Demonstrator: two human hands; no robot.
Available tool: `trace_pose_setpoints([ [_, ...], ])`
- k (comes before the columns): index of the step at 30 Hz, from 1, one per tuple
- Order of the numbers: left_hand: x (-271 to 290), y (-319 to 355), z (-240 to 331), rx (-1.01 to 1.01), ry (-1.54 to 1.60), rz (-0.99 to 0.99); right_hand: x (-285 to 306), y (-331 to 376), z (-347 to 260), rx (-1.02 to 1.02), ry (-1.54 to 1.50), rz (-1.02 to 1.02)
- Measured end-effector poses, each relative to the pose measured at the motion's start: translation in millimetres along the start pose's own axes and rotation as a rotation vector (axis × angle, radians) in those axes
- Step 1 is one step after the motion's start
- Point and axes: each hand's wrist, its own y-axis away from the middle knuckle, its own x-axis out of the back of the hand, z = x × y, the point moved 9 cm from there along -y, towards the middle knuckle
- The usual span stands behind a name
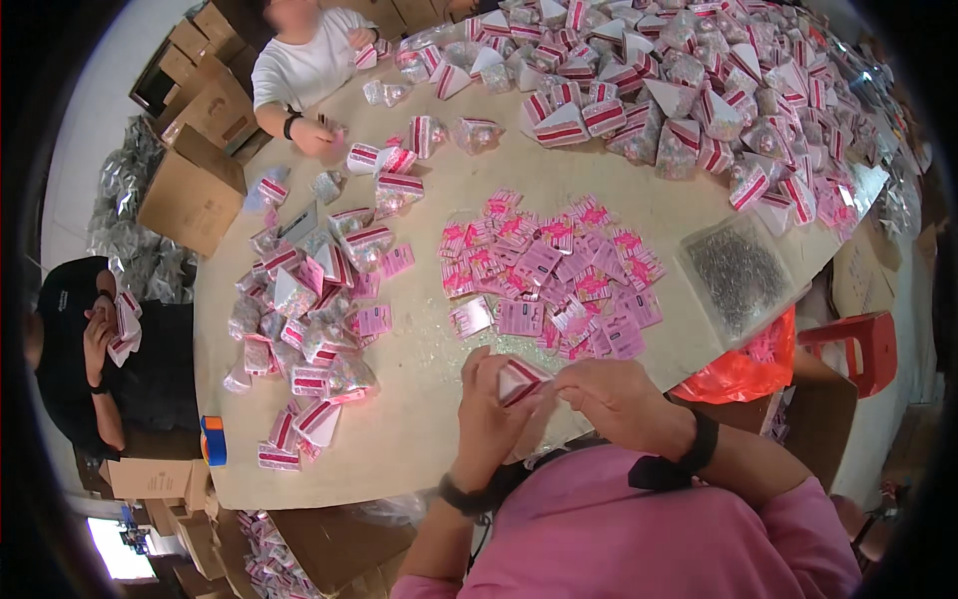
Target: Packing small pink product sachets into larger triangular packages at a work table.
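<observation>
**Header card being closed over a small bag**

Both hands meet at the near edge of the worktop (419, 190), just above the pink sleeves. The left hand (486, 411) is closed around a small clear bag topped with a red-and-white striped card (521, 378), thumb and fingers pinching the card's fold. The right hand (616, 397) curls in from the other side, fingertips touching the same card; how firmly it grips cannot be told.

The step in hand looks like fitting or pressing the folded card onto the bag's mouth. The next move would call for holding the fold square and steady, since the card is small and the bag beneath it soft.

Just beyond the hands lies a spread of flat pink cards (549, 270). To the left sits a heap of finished packets (309, 309), and to the right a clear bag of small dark parts (740, 270). Two other people work at the worktop's far and left sides.
</observation>
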Motion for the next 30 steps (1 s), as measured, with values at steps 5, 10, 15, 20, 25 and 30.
trace_pose_setpoints([
  [5,-3.2,14.5,-24.6,0.406,1.107,0.076,5.0,-8.2,-7.9,0.026,0.013,0.026],
  [10,-18.2,21.1,-21.9,0.42,1.806,-0.139,5.9,-13.3,-17.4,0.065,0.041,0.027],
  [15,-17.8,17.7,-6.2,0.446,1.833,-0.127,-1.1,-17.6,-31.2,0.129,0.15,-0.079],
  [20,-20.2,19.5,-2.6,0.383,1.889,-0.176,-6.6,-19.3,-40.9,0.183,0.3,-0.132],
  [25,-15.5,18.2,-3.8,0.347,1.769,-0.155,-6.4,-19.8,-47.6,0.251,0.296,-0.094],
  [30,-0.4,14.1,3.1,0.386,1.733,-0.02,-7.7,-21.9,-58.0,0.281,0.369,-0.112],
])
